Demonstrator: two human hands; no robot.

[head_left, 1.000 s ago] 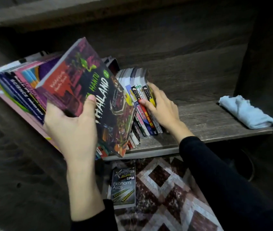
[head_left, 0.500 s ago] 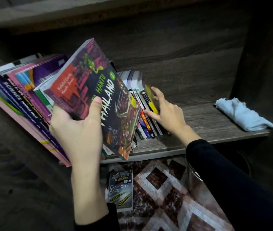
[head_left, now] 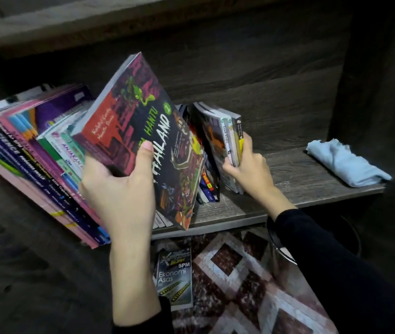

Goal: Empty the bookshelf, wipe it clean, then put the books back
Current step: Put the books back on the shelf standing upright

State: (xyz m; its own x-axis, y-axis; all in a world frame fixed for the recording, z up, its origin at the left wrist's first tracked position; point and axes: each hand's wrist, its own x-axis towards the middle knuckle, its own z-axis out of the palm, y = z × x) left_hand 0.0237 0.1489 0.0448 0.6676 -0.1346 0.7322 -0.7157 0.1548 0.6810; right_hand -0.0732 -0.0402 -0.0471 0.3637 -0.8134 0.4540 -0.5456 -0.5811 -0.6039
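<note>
The right hand (head_left: 251, 169), earlier flat on the spines, now grips a few thin books (head_left: 227, 141), opening a gap in the row on the shelf (head_left: 288, 184). The left hand (head_left: 119, 189) clasps a paperback (head_left: 148, 131), likely bound there.

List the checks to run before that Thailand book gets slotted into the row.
1. Left hand grips the Thailand book securely: ok.
2. Right hand holds the small books away from the row: ok.
3. Gap wide enough: cannot tell, the Thailand book hides it.
4. Large books on the left upright: not ok, they lean.
5. Blue cloth clear of the gap: ok, at the shelf's far right end.
6. No book left on the floor: not ok, the Ekonomi Asas book lies by the rug.
</note>
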